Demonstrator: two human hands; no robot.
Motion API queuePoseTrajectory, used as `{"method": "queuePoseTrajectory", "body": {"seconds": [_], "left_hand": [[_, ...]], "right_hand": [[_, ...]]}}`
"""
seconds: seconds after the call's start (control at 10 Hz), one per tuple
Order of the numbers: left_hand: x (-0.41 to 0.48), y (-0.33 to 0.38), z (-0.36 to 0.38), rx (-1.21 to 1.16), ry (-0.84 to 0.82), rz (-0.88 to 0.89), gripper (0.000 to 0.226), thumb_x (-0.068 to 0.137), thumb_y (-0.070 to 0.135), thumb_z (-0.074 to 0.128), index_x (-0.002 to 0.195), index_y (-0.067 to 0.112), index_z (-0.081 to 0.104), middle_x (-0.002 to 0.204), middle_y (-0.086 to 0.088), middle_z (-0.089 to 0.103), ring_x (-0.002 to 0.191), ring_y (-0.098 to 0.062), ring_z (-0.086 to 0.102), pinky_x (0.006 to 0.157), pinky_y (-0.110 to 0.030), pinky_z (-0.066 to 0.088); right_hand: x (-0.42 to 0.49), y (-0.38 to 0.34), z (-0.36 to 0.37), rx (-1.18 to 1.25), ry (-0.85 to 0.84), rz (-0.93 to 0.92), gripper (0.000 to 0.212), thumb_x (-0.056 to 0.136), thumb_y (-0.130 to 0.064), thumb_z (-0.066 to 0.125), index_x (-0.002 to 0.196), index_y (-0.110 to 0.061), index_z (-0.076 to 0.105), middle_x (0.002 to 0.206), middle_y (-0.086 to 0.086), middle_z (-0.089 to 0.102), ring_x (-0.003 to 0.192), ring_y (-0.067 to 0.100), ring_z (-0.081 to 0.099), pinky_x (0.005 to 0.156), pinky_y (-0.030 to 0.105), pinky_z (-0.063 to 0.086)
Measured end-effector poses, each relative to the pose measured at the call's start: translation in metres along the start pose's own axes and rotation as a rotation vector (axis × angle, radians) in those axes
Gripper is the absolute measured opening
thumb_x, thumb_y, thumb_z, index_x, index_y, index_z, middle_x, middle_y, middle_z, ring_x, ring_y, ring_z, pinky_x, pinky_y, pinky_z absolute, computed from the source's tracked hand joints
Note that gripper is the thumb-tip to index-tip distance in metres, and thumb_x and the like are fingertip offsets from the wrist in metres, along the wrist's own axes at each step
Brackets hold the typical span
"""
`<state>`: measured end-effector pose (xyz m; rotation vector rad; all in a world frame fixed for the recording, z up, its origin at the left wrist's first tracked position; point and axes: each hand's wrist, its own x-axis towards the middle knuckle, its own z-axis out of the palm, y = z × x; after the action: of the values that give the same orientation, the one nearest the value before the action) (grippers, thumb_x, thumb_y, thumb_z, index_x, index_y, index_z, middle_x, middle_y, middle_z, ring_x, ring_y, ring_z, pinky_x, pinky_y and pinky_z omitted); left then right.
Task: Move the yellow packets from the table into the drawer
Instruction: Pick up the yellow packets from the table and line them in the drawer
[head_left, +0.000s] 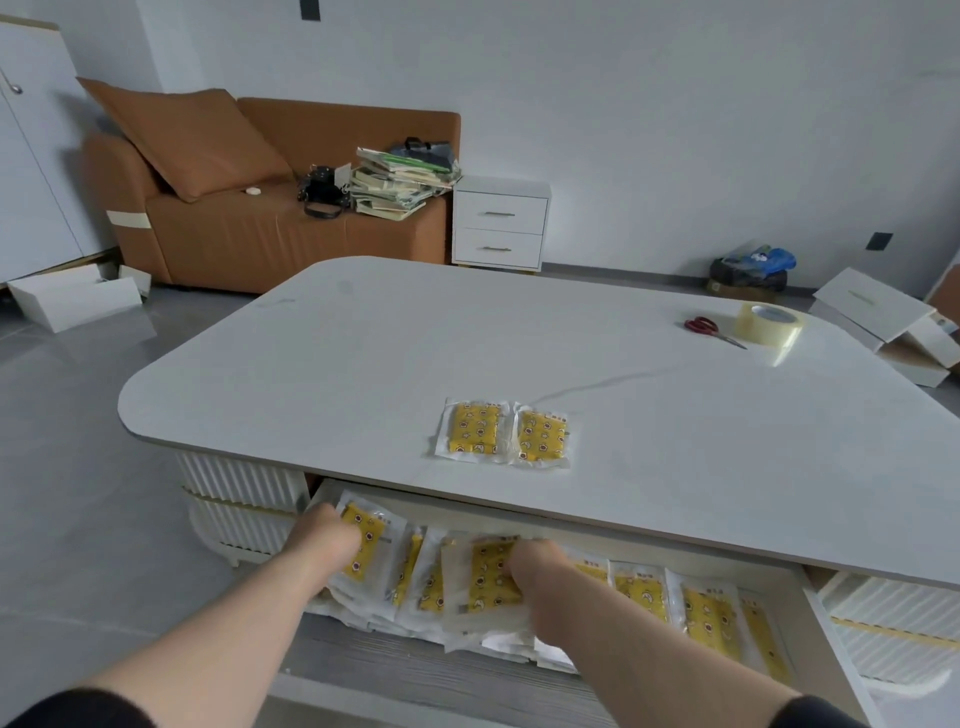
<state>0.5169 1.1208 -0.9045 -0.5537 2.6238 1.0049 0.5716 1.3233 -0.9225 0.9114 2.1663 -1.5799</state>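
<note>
The left hand (324, 538) curls its fingers on a yellow packet (370, 540) at the drawer's (441, 670) left end; the right hand (537, 569) pinches a second packet (485, 577) mid-drawer. Two more packets (475, 430) lie touching on the surface (363, 364).

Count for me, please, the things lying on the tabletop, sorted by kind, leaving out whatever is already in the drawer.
yellow packets: 2
red-handled scissors: 1
roll of clear tape: 1
Total on the tabletop: 4
</note>
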Motion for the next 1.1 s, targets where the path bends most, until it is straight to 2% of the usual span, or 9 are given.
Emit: {"method": "queuePoseTrajectory", "body": {"seconds": [0.1,0.2,0.4,0.5,0.7,0.8,0.9,1.0,1.1], "left_hand": [[0.008,0.001,0.006,0.106,-0.024,0.024,0.037,0.092,0.001,0.044,0.128,0.0,0.045,0.087,-0.006,0.045,0.081,-0.024,0.049,0.068,-0.031,0.042],[0.019,-0.004,0.007,0.187,-0.011,0.038,0.037,0.092,0.003,0.044,0.129,0.002,0.046,0.088,-0.006,0.049,0.071,-0.019,0.049,0.062,-0.029,0.041],[0.028,-0.01,0.014,0.286,0.054,0.107,0.047,0.085,0.003,0.048,0.132,0.007,0.043,0.112,-0.013,0.06,0.093,-0.03,0.061,0.069,-0.031,0.048],[0.026,-0.014,0.019,0.361,0.104,0.197,0.049,0.085,0.0,0.047,0.132,0.008,0.039,0.124,-0.018,0.054,0.102,-0.035,0.062,0.072,-0.035,0.049],[0.024,-0.018,0.018,0.653,0.096,0.348,0.049,0.084,-0.006,0.04,0.13,0.011,0.049,0.138,-0.019,0.035,0.1,-0.03,0.063,0.079,-0.034,0.052],[0.031,-0.019,0.017,0.759,0.068,0.397,0.052,0.083,-0.007,0.041,0.128,0.014,0.055,0.136,-0.014,0.041,0.107,-0.028,0.06,0.087,-0.034,0.052],[0.034,-0.019,0.016,0.92,0.062,0.444,0.047,0.083,-0.007,0.043,0.122,0.012,0.061,0.127,-0.009,0.053,0.11,-0.026,0.057,0.087,-0.033,0.05],[0.036,-0.018,0.016,1.112,0.06,0.559,0.042,0.084,-0.006,0.042,0.118,0.011,0.062,0.125,-0.008,0.059,0.122,-0.027,0.047,0.101,-0.037,0.039],[0.041,-0.02,0.009,1.153,0.012,0.648,0.04,0.084,-0.003,0.043,0.116,0.013,0.062,0.126,-0.007,0.059,0.124,-0.027,0.045,0.111,-0.041,0.029]], "right_hand": [[0.012,-0.006,0.016,-0.305,-0.049,-0.054,0.036,0.098,-0.007,0.042,0.132,0.002,0.05,0.102,0.008,0.047,0.064,0.01,0.045,0.041,0.009,0.042],[0.024,-0.012,0.021,-0.994,-0.108,-0.246,0.019,0.1,-0.006,0.041,0.113,-0.009,0.055,0.08,0.004,0.044,0.083,0.018,0.046,0.07,0.021,0.042],[0.037,-0.008,0.021,-1.166,-0.101,-0.354,0.03,0.096,-0.004,0.047,0.124,-0.005,0.057,0.087,0.006,0.052,0.073,0.015,0.05,0.074,0.027,0.051],[0.029,-0.02,0.029,-0.626,-0.082,-0.073,0.022,0.097,0.001,0.043,0.112,-0.01,0.055,0.069,0.003,0.037,0.088,0.022,0.044,0.072,0.027,0.041],[0.025,-0.013,0.051,-0.75,-0.014,-0.112,0.031,0.095,-0.001,0.049,0.125,-0.005,0.056,0.108,0.01,0.058,0.11,0.028,0.053,0.084,0.03,0.04],[0.023,-0.015,0.054,-0.745,-0.023,-0.128,0.023,0.095,0.001,0.048,0.115,-0.004,0.058,0.082,0.008,0.048,0.114,0.029,0.05,0.08,0.03,0.035],[0.02,-0.02,0.061,-0.473,-0.002,-0.051,0.014,0.094,-0.001,0.049,0.104,-0.008,0.056,0.07,0.005,0.035,0.106,0.025,0.053,0.076,0.027,0.036],[0.026,-0.02,0.068,-0.363,0.085,-0.108,0.013,0.092,-0.01,0.049,0.1,-0.01,0.059,0.07,-0.002,0.04,0.064,0.009,0.044,0.058,0.022,0.04],[0.029,-0.02,0.071,-0.515,0.073,-0.079,0.011,0.091,-0.008,0.039,0.101,-0.011,0.043,0.075,0.0,0.04,0.062,0.012,0.042,0.049,0.021,0.037]]}}
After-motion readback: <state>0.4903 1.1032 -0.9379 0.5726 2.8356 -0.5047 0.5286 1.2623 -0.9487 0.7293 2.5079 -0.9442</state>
